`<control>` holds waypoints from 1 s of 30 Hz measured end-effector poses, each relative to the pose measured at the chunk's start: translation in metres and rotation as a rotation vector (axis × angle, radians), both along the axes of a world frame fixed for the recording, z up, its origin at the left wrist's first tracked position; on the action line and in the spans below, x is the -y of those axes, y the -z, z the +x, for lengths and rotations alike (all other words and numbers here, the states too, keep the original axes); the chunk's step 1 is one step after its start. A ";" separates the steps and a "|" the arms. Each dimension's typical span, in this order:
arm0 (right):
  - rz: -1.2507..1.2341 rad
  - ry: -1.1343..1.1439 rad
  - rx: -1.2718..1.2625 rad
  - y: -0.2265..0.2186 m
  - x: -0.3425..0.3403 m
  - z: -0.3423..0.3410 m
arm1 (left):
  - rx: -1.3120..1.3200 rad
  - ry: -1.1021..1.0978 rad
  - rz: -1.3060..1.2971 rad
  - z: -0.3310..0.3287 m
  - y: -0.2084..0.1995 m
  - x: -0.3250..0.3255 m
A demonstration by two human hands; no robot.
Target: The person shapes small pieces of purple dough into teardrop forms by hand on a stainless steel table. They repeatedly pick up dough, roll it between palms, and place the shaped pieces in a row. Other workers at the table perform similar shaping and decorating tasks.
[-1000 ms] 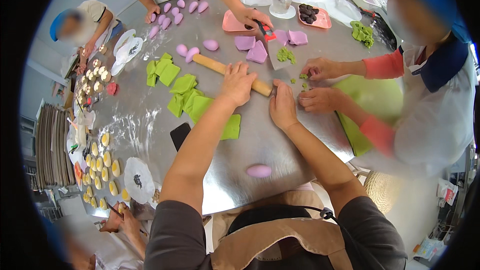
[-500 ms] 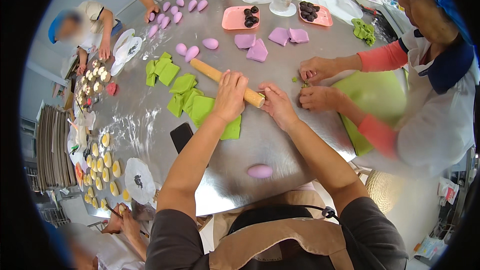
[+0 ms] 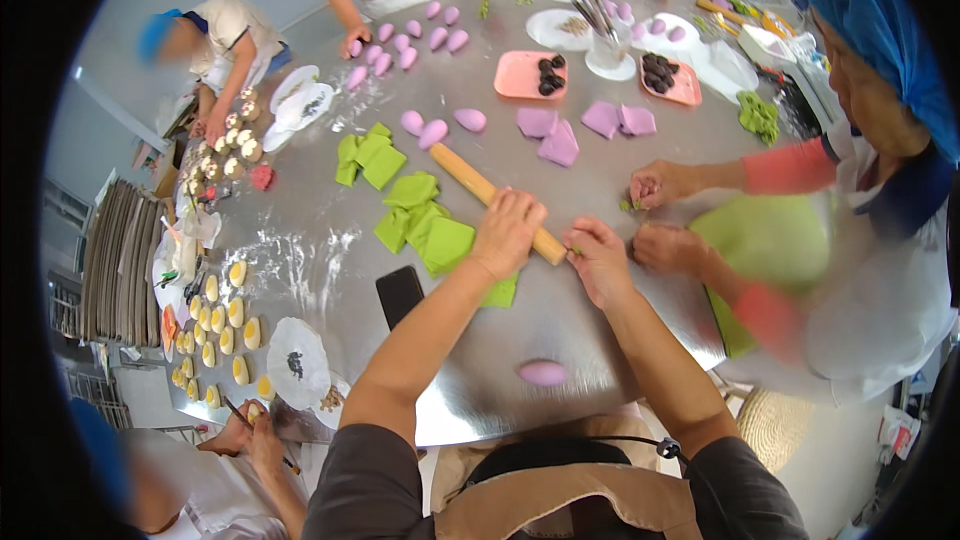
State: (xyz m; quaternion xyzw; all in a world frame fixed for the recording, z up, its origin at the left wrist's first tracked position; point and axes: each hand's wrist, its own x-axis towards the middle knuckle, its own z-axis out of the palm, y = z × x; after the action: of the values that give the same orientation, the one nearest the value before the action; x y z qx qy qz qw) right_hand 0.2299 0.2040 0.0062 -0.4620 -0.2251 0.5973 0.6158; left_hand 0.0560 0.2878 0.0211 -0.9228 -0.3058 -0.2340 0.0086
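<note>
Wooden rolling pin [image 3: 468, 176] on steel desk [image 3: 600, 340]; left hand [image 3: 511, 230] curled over it, right hand [image 3: 600, 260] pinched narrow on green bit [image 3: 574, 252] beside pin's end.

Left hand [image 3: 508, 228] over rolling pin [image 3: 463, 172], right hand [image 3: 602, 262] by its end, green sheets [image 3: 442, 243] alongside

Dark grey sleeves [image 3: 365, 480] flank a tan apron [image 3: 625, 486] (black cord [image 3: 668, 449] above).

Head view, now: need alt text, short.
A person's left hand holds a wooden rolling pin on a metal table, the right hand beside its near end. Green dough-like sheets, a black phone and purple egg-shaped pieces lie around, with co-workers nearby.
</note>
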 end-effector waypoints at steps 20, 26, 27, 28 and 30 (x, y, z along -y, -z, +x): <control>0.328 -0.002 0.627 -0.067 -0.104 -0.045 | 0.076 -0.122 -0.337 0.002 -0.009 0.058; 0.192 0.107 0.602 -0.010 0.038 0.006 | 0.168 0.012 -0.414 -0.009 -0.003 0.119; 0.184 0.116 0.597 -0.002 0.056 0.012 | 0.180 0.020 -0.420 -0.014 0.003 0.128; 0.151 0.124 0.587 0.007 0.083 0.016 | 0.251 0.015 -0.451 -0.019 0.008 0.139; 0.058 0.085 0.632 0.013 0.119 0.023 | 0.391 -0.007 -0.529 -0.025 0.018 0.153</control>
State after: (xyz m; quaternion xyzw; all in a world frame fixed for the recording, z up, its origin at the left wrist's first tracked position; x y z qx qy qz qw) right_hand 0.2530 0.0851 -0.0070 -0.6158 -0.4027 0.3911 0.5528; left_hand 0.0307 0.1347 0.0030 -0.8297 -0.3552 -0.3190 -0.2894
